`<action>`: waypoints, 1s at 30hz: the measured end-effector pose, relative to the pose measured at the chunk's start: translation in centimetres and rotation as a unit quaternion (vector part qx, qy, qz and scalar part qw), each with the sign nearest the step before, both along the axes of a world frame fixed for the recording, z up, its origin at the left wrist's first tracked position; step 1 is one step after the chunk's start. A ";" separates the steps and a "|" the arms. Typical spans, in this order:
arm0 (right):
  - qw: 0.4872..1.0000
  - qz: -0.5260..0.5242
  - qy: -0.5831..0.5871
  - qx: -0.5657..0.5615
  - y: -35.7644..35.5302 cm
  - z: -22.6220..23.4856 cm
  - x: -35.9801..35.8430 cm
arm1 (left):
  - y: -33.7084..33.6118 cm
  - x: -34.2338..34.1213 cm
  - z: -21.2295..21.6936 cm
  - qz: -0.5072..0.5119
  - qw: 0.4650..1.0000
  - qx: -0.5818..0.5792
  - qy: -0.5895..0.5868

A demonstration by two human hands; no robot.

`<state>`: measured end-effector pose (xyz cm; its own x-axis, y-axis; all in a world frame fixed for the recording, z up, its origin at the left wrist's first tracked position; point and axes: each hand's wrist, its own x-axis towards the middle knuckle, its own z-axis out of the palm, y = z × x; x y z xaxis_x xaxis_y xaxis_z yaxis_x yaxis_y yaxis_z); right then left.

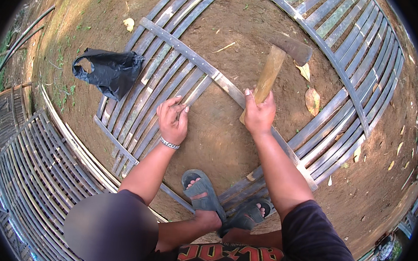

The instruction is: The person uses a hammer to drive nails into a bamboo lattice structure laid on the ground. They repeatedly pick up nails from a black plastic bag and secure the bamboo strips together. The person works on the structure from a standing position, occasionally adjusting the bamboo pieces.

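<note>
My right hand (259, 113) grips the wooden handle of a hammer (276, 67), its dark head raised above the bare dirt. My left hand (173, 118), with a bracelet at the wrist, has its fingertips pinched together on the end of a bamboo slat (198, 90), next to a long diagonal cross strip (194, 58). Whether a nail sits between the fingers I cannot tell. The slats form a large bamboo frame (345, 86) lying flat on the ground around me. My feet in grey sandals (204, 192) rest on its near slats.
A black plastic bag (108, 71) lies on the frame's far left slats. Another bamboo lattice panel (34, 167) lies at my left. Dry leaves (312, 100) are scattered on the brown dirt. A dark hose curves along the far left edge.
</note>
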<state>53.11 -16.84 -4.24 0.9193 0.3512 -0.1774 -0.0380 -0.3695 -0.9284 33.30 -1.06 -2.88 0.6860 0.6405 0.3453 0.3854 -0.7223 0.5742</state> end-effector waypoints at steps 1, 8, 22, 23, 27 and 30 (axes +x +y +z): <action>1.000 0.006 -0.005 0.003 -0.1 -0.1 0.0 | 0.1 1.0 -0.2 0.006 1.000 -0.009 -0.008; 0.998 0.048 -0.044 -0.011 -0.2 -0.2 0.1 | 0.5 5.5 -1.4 0.032 0.996 -0.074 -0.025; 0.993 0.094 -0.054 -0.051 0.0 -0.7 0.3 | 0.3 3.7 -1.3 0.019 0.993 -0.025 0.112; 0.993 0.093 -0.048 -0.052 0.0 -0.7 0.4 | 0.2 3.5 -1.3 0.011 0.992 -0.008 0.122; 0.994 0.099 -0.026 -0.049 -0.1 -0.5 0.6 | 0.1 2.9 -2.0 -0.006 0.990 0.030 0.134; 0.993 0.101 -0.038 -0.054 -0.1 -0.5 0.4 | 0.1 2.7 -2.7 -0.011 0.991 0.050 0.120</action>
<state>53.55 -16.90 -4.73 0.8445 0.5124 -0.1559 0.1161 -0.4593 -0.8807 35.97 -0.97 -5.55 0.7688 0.5962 0.2312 0.4864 -0.7800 0.3937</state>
